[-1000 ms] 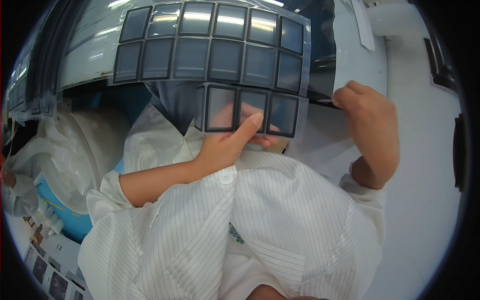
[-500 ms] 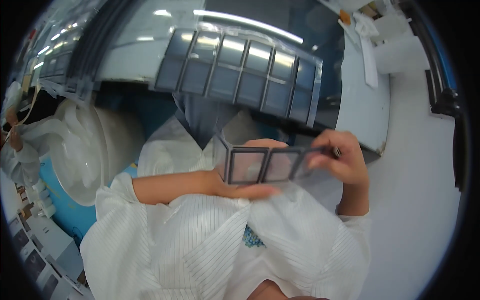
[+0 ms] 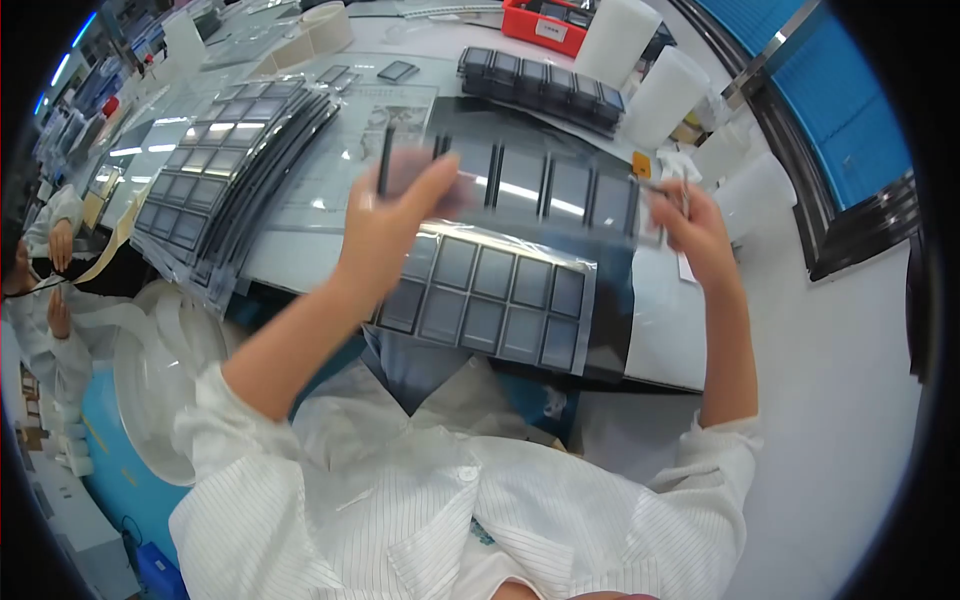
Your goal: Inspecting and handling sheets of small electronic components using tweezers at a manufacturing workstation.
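Observation:
A strip of dark-framed, greyish clear panels (image 3: 570, 188) is held over the table, level with a sheet of similar panels. My left hand (image 3: 400, 205), blurred by motion, grips its left end between thumb and fingers. At the strip's right end is my right hand (image 3: 697, 232), closed around a thin metal tool (image 3: 684, 200); whether it also pinches the strip is hard to tell. Nearer to me, the sheet of framed panels in two rows (image 3: 484, 325) lies on a dark mat (image 3: 610, 335) at the table's front edge.
Stacked panel sheets (image 3: 215, 165) stand at left. Along the back are a row of stacked frames (image 3: 540, 88), a red bin (image 3: 530, 22), white rolls (image 3: 665, 95) and a small loose frame (image 3: 398, 70). A white tub (image 3: 160, 400) and another person's hands (image 3: 60, 245) are far left.
The view has tilted up toward the table. Both hands have carried the strip away from my body, out over the table. My left hand has gone from lying under the strip to gripping its left end.

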Demonstrator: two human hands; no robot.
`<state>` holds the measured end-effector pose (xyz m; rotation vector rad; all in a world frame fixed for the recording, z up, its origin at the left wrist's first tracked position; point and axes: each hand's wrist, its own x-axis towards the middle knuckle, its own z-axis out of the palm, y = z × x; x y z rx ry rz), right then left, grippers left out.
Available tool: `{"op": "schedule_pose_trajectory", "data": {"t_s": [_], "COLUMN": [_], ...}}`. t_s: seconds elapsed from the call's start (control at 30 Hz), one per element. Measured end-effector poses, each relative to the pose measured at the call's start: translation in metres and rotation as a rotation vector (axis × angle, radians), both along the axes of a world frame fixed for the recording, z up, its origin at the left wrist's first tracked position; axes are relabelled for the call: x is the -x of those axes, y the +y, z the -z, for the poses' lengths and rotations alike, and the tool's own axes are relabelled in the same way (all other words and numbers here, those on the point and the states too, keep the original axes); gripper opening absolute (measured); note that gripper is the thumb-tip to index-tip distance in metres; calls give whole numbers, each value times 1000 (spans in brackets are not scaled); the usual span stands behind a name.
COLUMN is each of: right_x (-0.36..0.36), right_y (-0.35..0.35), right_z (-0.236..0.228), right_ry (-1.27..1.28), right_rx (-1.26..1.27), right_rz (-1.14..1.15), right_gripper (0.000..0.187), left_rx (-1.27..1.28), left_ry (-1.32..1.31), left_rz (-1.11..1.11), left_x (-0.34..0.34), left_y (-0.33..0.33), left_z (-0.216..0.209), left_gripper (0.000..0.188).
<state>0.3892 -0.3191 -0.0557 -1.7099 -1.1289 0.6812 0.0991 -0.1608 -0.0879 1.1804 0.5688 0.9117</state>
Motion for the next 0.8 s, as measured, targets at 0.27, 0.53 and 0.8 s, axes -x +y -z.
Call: {"op": "schedule_pose_trajectory", "data": {"t_s": [0.27,0.53,0.8], "right_x": [-140,-180,-130], "right_y": [174,217,185], "right_z": [38,31,47], "right_ry": [-243,-595,-1206], "right_rx": [-375,-164,-202], "right_rz": [307,356,503], "right_gripper": [32,28,24], "left_rx": [-257,-270,-1010], "left_ry": [43,397,1135], "left_rz": [-115,-130,-407], "left_x": [-155,-184,-170], "left_y": [218,262,219], "left_z": [3,12,11], "left_gripper": [25,33,56]}}
